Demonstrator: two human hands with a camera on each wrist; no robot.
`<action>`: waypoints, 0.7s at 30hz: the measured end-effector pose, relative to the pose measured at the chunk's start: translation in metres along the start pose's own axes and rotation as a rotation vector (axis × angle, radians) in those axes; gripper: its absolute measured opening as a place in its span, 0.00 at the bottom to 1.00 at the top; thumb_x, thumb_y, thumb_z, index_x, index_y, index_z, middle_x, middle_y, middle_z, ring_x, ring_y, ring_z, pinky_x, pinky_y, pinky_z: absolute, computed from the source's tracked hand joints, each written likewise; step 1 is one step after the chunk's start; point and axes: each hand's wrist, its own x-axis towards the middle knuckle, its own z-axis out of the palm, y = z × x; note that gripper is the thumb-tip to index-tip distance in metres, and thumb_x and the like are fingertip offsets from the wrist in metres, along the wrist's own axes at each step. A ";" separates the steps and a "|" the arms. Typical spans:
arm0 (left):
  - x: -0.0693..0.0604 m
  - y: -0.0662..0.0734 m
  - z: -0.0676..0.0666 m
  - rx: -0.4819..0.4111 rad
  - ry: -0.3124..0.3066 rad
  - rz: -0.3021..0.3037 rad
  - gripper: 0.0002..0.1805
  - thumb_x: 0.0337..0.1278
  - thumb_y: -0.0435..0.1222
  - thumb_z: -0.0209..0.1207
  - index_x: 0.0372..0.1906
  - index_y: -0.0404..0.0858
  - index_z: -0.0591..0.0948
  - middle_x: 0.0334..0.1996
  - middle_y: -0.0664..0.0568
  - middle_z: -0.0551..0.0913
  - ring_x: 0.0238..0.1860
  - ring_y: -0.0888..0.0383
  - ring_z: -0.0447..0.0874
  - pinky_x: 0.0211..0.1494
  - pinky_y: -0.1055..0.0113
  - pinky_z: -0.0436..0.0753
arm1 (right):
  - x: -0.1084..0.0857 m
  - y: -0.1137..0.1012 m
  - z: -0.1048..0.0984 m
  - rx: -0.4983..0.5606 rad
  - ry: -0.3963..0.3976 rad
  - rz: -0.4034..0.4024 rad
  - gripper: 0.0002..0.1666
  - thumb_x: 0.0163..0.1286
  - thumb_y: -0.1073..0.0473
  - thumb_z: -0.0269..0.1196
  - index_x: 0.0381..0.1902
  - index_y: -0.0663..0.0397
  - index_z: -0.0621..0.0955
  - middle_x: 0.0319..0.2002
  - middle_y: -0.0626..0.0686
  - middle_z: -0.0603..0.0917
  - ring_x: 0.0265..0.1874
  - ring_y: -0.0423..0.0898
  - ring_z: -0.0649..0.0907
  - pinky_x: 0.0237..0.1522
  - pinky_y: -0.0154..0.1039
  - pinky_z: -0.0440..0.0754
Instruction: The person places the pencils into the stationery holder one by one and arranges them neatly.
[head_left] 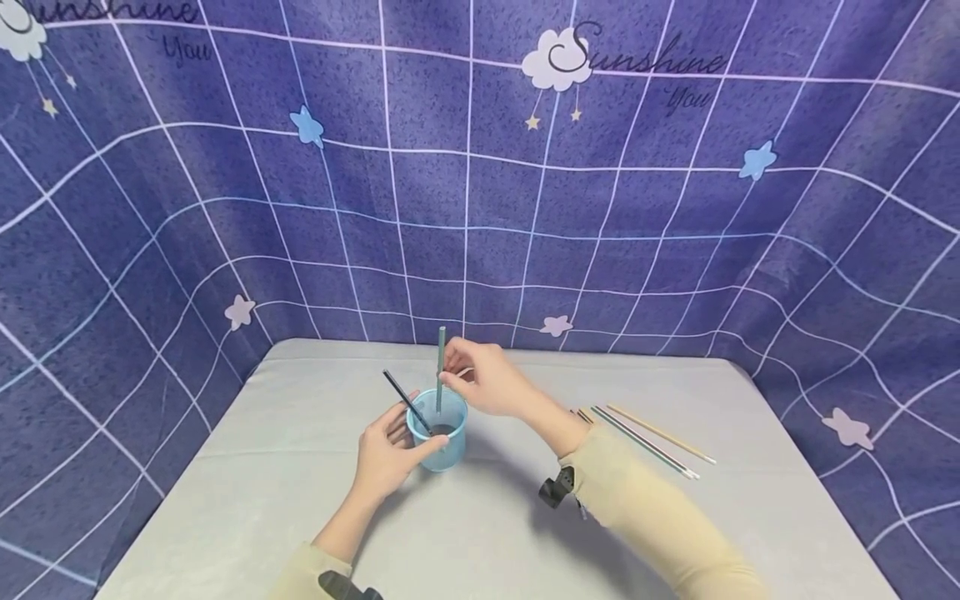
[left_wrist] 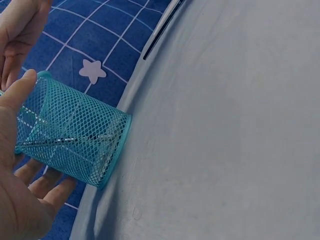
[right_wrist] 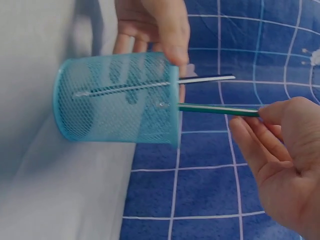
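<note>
A light-blue mesh pencil cup point(head_left: 448, 456) stands upright on the table, and my left hand point(head_left: 384, 460) holds it, thumb on the near side and fingers round the far left side. Inside leans a dark pencil point(head_left: 401, 393), its top sticking out over the rim to the left. Between thumb and fingertips my right hand point(head_left: 491, 379) pinches a green pencil point(right_wrist: 215, 108). That pencil is nearly upright, its lower end just inside the cup's mouth, well above the bottom. The right wrist view shows both pencils through the mesh point(right_wrist: 120, 115).
Several loose pencils point(head_left: 645, 442) lie on the table to the right, partly hidden behind the right forearm. A yellowish one point(head_left: 660, 432) lies farthest back. The pale cloth-covered table point(head_left: 300, 417) meets a blue gridded curtain point(head_left: 420, 250) at the back and sides.
</note>
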 end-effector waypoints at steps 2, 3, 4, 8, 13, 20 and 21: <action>0.000 -0.001 0.000 0.007 0.001 -0.004 0.47 0.45 0.42 0.85 0.73 0.41 0.77 0.66 0.42 0.85 0.64 0.41 0.88 0.67 0.56 0.89 | 0.001 0.002 0.006 -0.040 -0.031 0.000 0.06 0.75 0.64 0.68 0.43 0.57 0.80 0.39 0.54 0.92 0.40 0.47 0.92 0.43 0.24 0.91; 0.000 -0.001 0.000 0.009 0.000 -0.004 0.46 0.46 0.42 0.85 0.73 0.41 0.78 0.66 0.41 0.85 0.64 0.41 0.88 0.67 0.56 0.89 | 0.002 0.003 0.009 -0.058 -0.046 -0.003 0.06 0.74 0.63 0.68 0.43 0.57 0.80 0.39 0.54 0.92 0.40 0.47 0.92 0.42 0.23 0.90; 0.000 -0.002 0.000 0.007 -0.001 -0.005 0.46 0.46 0.43 0.85 0.73 0.41 0.78 0.65 0.41 0.85 0.64 0.41 0.88 0.67 0.57 0.88 | 0.003 0.004 0.012 -0.080 -0.061 -0.001 0.06 0.74 0.63 0.69 0.42 0.57 0.81 0.39 0.54 0.92 0.39 0.46 0.92 0.42 0.22 0.90; 0.001 -0.002 -0.001 -0.004 -0.006 0.000 0.45 0.46 0.43 0.84 0.73 0.41 0.78 0.65 0.40 0.86 0.64 0.42 0.88 0.67 0.57 0.88 | 0.007 0.008 0.023 -0.150 -0.108 0.008 0.06 0.74 0.62 0.70 0.41 0.56 0.82 0.38 0.52 0.92 0.38 0.44 0.91 0.42 0.21 0.88; 0.000 -0.003 -0.003 0.001 -0.006 -0.001 0.45 0.47 0.43 0.84 0.73 0.42 0.78 0.65 0.40 0.86 0.64 0.42 0.88 0.66 0.58 0.88 | 0.010 0.007 0.034 -0.196 -0.135 0.000 0.05 0.73 0.63 0.70 0.39 0.55 0.82 0.37 0.52 0.93 0.37 0.44 0.92 0.41 0.22 0.88; -0.001 -0.004 -0.003 -0.021 -0.039 -0.004 0.45 0.49 0.41 0.83 0.73 0.36 0.76 0.66 0.39 0.85 0.66 0.42 0.86 0.67 0.59 0.87 | 0.013 0.008 0.050 -0.282 -0.167 -0.025 0.04 0.72 0.65 0.70 0.39 0.57 0.83 0.34 0.52 0.93 0.31 0.42 0.91 0.34 0.18 0.85; 0.000 -0.005 -0.003 -0.024 -0.042 -0.006 0.45 0.49 0.41 0.83 0.73 0.36 0.76 0.66 0.39 0.85 0.66 0.42 0.86 0.67 0.60 0.87 | 0.014 0.008 0.051 -0.294 -0.162 -0.027 0.03 0.72 0.65 0.69 0.38 0.57 0.83 0.33 0.52 0.93 0.30 0.42 0.90 0.32 0.18 0.84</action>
